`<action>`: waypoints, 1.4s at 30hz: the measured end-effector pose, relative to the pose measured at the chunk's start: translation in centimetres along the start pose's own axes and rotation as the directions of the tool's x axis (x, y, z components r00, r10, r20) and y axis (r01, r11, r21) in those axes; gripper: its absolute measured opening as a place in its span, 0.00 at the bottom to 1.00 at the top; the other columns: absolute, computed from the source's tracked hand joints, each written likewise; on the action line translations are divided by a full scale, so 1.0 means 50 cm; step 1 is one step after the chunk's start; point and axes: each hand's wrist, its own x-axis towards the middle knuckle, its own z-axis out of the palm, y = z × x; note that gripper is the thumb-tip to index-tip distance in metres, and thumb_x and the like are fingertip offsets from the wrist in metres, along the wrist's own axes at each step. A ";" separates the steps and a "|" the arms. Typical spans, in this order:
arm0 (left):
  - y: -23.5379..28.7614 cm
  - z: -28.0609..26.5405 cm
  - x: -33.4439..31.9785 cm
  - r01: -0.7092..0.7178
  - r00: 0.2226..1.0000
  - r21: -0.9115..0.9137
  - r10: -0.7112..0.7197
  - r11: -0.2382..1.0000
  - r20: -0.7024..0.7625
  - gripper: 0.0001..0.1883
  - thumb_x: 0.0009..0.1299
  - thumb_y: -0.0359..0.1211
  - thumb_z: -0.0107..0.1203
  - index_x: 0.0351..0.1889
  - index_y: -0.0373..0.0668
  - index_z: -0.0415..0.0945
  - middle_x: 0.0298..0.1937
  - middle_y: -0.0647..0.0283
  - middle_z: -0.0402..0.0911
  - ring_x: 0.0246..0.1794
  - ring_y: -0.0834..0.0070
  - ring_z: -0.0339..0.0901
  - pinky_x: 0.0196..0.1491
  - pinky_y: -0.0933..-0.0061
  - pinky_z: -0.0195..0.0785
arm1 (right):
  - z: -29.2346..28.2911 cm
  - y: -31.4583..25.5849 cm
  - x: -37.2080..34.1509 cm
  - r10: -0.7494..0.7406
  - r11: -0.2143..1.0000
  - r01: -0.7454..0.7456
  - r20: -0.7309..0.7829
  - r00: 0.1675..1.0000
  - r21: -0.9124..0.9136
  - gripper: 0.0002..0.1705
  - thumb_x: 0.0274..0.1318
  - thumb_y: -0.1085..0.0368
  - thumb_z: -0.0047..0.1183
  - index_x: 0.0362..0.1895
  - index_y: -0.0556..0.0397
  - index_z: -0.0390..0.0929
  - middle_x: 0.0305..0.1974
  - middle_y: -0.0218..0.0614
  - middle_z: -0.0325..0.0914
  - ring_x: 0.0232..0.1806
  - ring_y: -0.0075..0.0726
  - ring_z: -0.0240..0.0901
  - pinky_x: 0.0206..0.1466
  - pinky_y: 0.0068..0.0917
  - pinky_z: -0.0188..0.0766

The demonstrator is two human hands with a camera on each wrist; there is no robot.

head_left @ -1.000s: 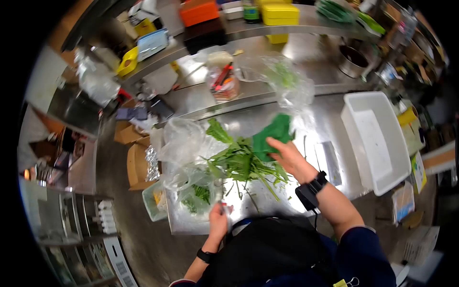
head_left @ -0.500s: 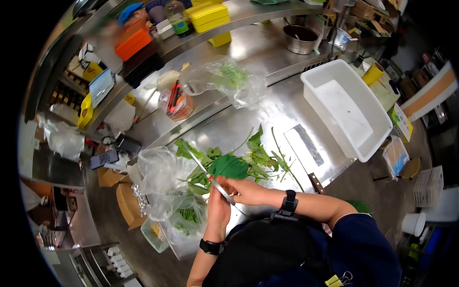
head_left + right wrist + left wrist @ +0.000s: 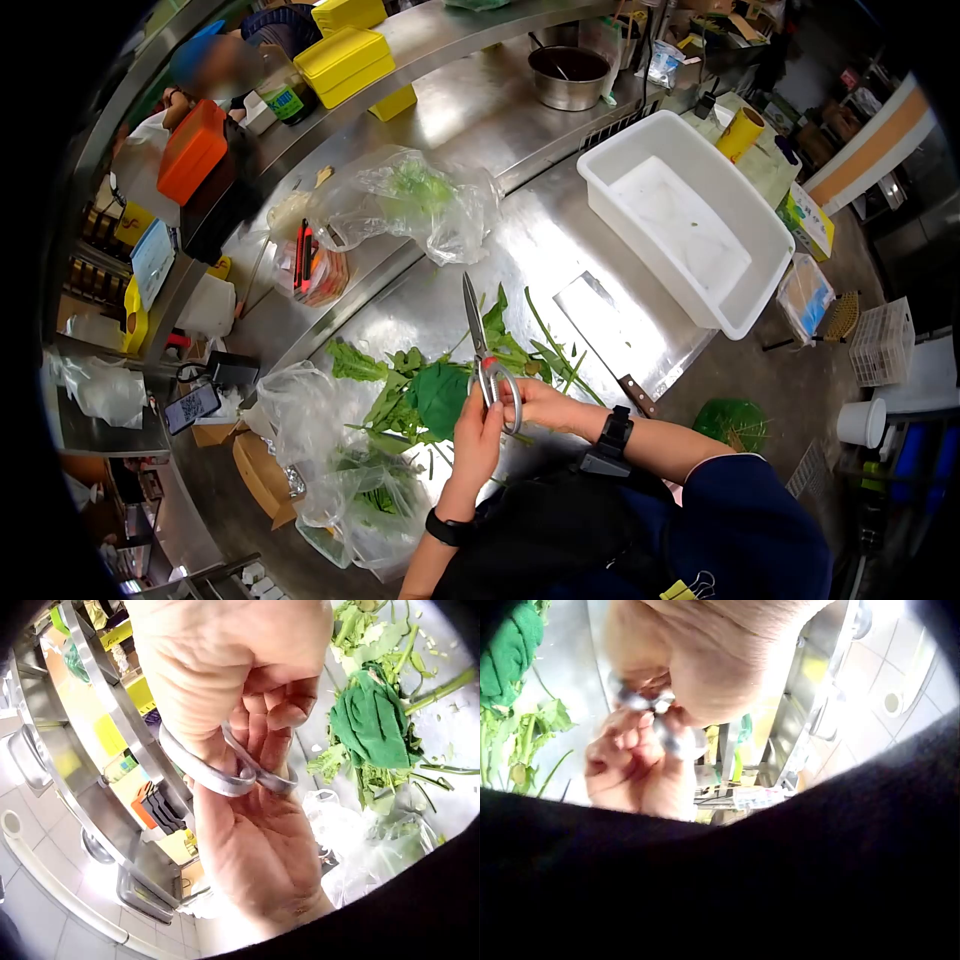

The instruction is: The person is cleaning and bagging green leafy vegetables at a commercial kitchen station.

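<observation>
A pair of scissors (image 3: 474,318) with grey handles points away from the body in the head view, blades together. My left hand (image 3: 478,443) grips the handles from the left. From the other side my right hand (image 3: 548,406) holds the handle loops, seen close in the right wrist view as metal loops (image 3: 206,774) between both hands. Just beyond the left hand, a crumpled green cloth (image 3: 437,400) lies on a heap of leafy greens (image 3: 392,392). The same cloth (image 3: 373,720) shows on the leaves in the right wrist view.
Clear plastic bags (image 3: 320,410) with greens lie left of the heap. A white tub (image 3: 625,215) stands at the right of the steel table (image 3: 545,235), and a knife (image 3: 637,396) lies near its front edge. Another bag (image 3: 445,205) rests toward the back. A person (image 3: 215,70) is beyond the shelf.
The right hand has let go of the green cloth on the leaves and joined the left hand at the scissors. The scissors have turned to point away. The head view has swung right.
</observation>
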 end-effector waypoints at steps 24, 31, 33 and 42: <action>-0.209 -0.079 -0.190 0.371 0.784 0.284 -0.134 0.884 -0.606 0.09 0.64 0.32 0.51 0.34 0.35 0.77 0.30 0.56 0.79 0.25 0.72 0.75 0.31 0.76 0.67 | -0.465 -0.134 0.282 -0.105 0.994 0.073 -0.564 0.819 -0.080 0.22 0.57 0.55 0.46 0.49 0.58 0.66 0.42 0.37 0.71 0.39 0.33 0.73 0.40 0.27 0.72; -0.241 -0.074 -0.204 0.370 0.795 0.251 -0.165 0.895 -0.584 0.10 0.64 0.33 0.51 0.34 0.35 0.77 0.28 0.57 0.79 0.24 0.74 0.74 0.29 0.76 0.66 | -0.378 0.027 -0.183 -0.142 0.365 -0.605 -0.685 0.715 -0.707 0.20 0.46 0.49 0.54 0.28 0.55 0.76 0.26 0.39 0.76 0.30 0.42 0.74 0.36 0.32 0.69; -0.245 -0.077 -0.197 0.354 0.789 0.218 -0.166 0.910 -0.592 0.10 0.64 0.33 0.51 0.35 0.35 0.77 0.28 0.58 0.79 0.24 0.75 0.73 0.29 0.76 0.66 | -0.356 0.092 -0.299 -0.114 0.245 -0.639 -0.676 0.728 -0.730 0.23 0.40 0.51 0.59 0.36 0.54 0.72 0.34 0.42 0.73 0.38 0.45 0.71 0.41 0.35 0.68; -0.280 -0.115 -0.035 0.195 0.826 0.668 0.246 0.719 -0.506 0.14 0.60 0.33 0.53 0.42 0.38 0.72 0.33 0.54 0.78 0.32 0.55 0.75 0.38 0.63 0.68 | -0.390 0.134 -0.278 0.323 0.566 -0.702 -0.668 0.671 -0.432 0.20 0.33 0.67 0.57 0.37 0.54 0.72 0.26 0.32 0.71 0.30 0.34 0.69 0.37 0.29 0.67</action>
